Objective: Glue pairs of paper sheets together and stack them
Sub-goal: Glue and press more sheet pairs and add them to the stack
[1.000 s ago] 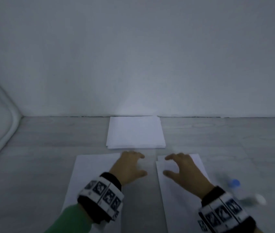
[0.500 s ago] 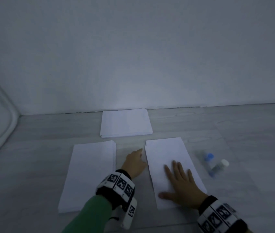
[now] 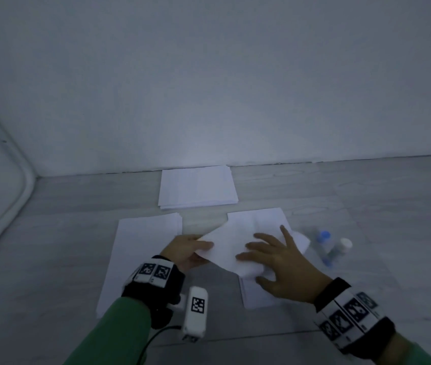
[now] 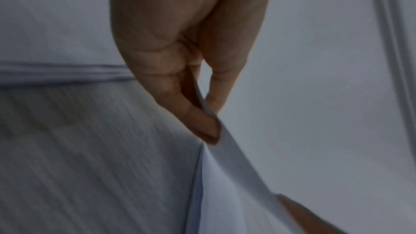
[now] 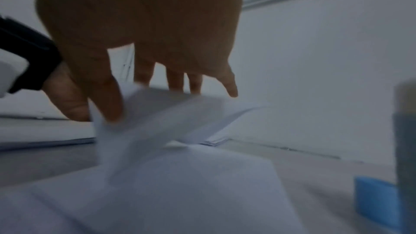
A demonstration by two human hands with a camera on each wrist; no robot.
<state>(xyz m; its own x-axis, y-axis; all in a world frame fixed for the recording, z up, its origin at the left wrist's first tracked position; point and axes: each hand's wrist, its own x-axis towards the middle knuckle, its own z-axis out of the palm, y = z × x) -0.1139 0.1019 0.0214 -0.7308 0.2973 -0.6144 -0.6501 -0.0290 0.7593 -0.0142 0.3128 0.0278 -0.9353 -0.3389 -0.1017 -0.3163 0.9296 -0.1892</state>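
A loose white paper sheet (image 3: 224,243) hangs tilted and bent over the right pile of sheets (image 3: 259,218). My left hand (image 3: 203,246) pinches its left corner between thumb and fingers, which the left wrist view shows close up on the sheet (image 4: 236,165) in my left hand (image 4: 209,113). My right hand (image 3: 253,259) lies on the sheet with its fingers spread. In the right wrist view the sheet (image 5: 171,118) passes between the thumb and the fingers of my right hand (image 5: 144,99). A second pile (image 3: 143,254) lies at the left. A stack of sheets (image 3: 198,188) sits by the wall.
Two glue sticks lie right of the right pile: one with a blue cap (image 3: 323,239) and one with a white cap (image 3: 342,247). The blue-capped one (image 5: 376,200) is near my right hand. A white wall stands behind the grey floor (image 3: 367,201). A pipe (image 3: 22,191) runs down the left corner.
My left hand has taken the top sheet's corner and raised it off the right pile. My right hand, flat on the pile before, now holds the lifted sheet, which has turned askew.
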